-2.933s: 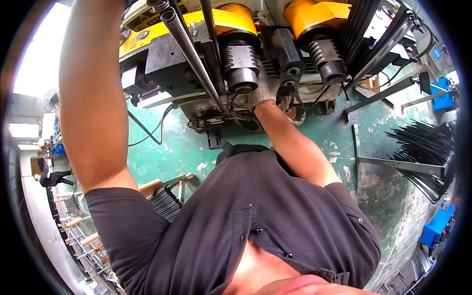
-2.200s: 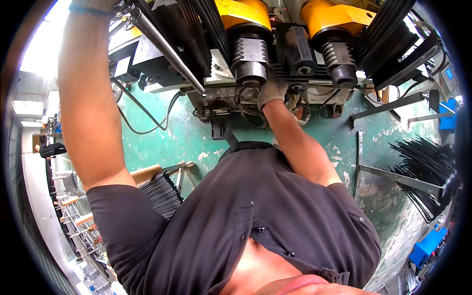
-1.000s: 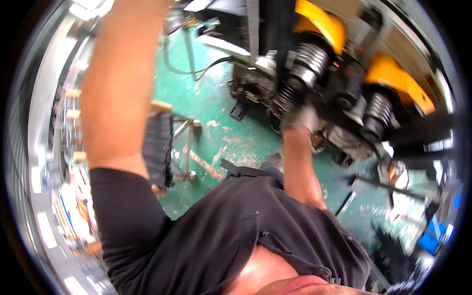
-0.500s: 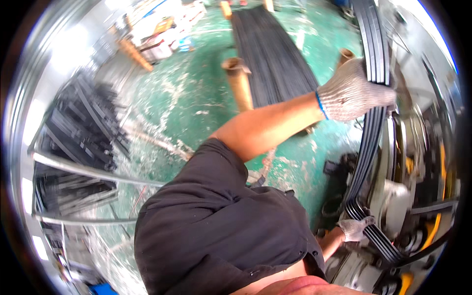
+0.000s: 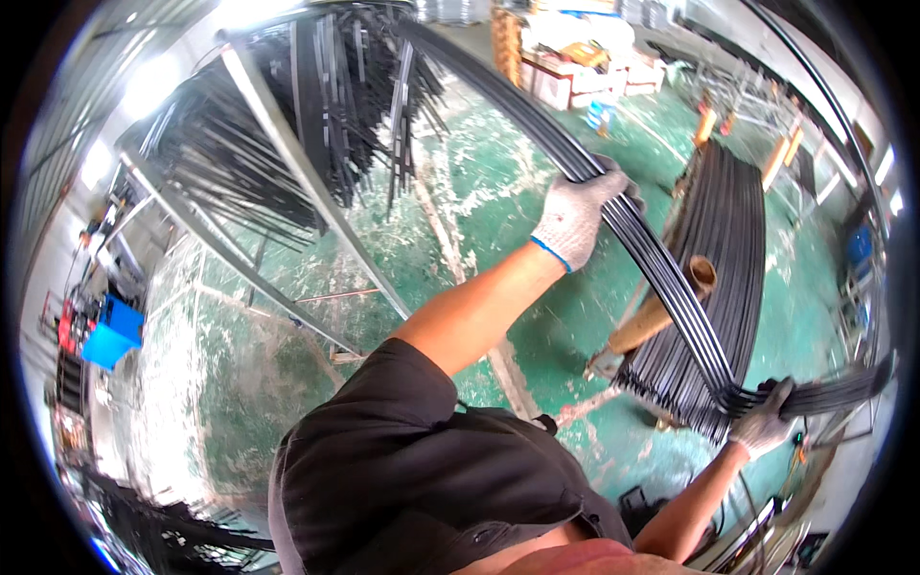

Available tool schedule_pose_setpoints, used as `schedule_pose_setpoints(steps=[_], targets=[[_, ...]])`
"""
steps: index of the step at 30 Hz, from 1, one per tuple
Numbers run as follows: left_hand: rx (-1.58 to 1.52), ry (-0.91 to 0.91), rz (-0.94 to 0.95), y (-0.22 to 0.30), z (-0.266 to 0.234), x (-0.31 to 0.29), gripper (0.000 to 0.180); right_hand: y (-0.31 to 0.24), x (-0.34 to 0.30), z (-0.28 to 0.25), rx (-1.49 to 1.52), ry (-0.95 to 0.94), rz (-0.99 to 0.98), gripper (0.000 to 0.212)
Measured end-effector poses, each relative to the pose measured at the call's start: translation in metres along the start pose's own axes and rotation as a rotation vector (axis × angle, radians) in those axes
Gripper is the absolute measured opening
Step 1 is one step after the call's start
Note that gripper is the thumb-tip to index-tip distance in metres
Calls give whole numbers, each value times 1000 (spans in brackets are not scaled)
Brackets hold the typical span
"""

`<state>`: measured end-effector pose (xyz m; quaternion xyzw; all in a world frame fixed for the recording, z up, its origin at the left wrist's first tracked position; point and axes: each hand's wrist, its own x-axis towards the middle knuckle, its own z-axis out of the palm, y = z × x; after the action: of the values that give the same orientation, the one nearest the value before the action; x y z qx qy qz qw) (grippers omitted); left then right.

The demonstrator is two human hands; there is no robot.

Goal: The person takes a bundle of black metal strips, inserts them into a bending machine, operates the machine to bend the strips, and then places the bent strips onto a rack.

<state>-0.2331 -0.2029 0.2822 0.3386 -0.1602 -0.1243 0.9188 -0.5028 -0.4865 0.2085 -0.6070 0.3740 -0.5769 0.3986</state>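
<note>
My left hand (image 5: 578,213), in a pale knit glove with a blue cuff edge, is closed around a bundle of long black strips (image 5: 659,278). My right hand (image 5: 764,427), also gloved, grips the same bundle lower down at the right, near where it bends sharply. Between my hands the bundle slants down to the right. Its far end reaches up toward the upper left, and the other end sticks out past my right hand. Behind and under the bundle lies a wide row of similar black strips (image 5: 733,220), beside a brown tube post (image 5: 642,326).
At the upper left, many black strips (image 5: 331,105) hang beside a grey metal frame (image 5: 312,177). White boxes (image 5: 565,84) and a small blue container (image 5: 601,115) stand at the back. A blue box (image 5: 113,331) is at far left. The green floor (image 5: 460,355) is scuffed.
My view has swung left, away from the machinery at the right. Both hands still hold the bundle, which now passes over the floor and the row of strips.
</note>
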Motion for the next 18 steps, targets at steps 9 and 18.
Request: schedule_pose_setpoints(steps=[9,18], targets=[[-114,195,270,122,-93,84,12,-147,65,236,-162,-294,-508,53],[-388,231,489,253,-233,163,18,-361,-47,449,-277,-343,-1391,42]])
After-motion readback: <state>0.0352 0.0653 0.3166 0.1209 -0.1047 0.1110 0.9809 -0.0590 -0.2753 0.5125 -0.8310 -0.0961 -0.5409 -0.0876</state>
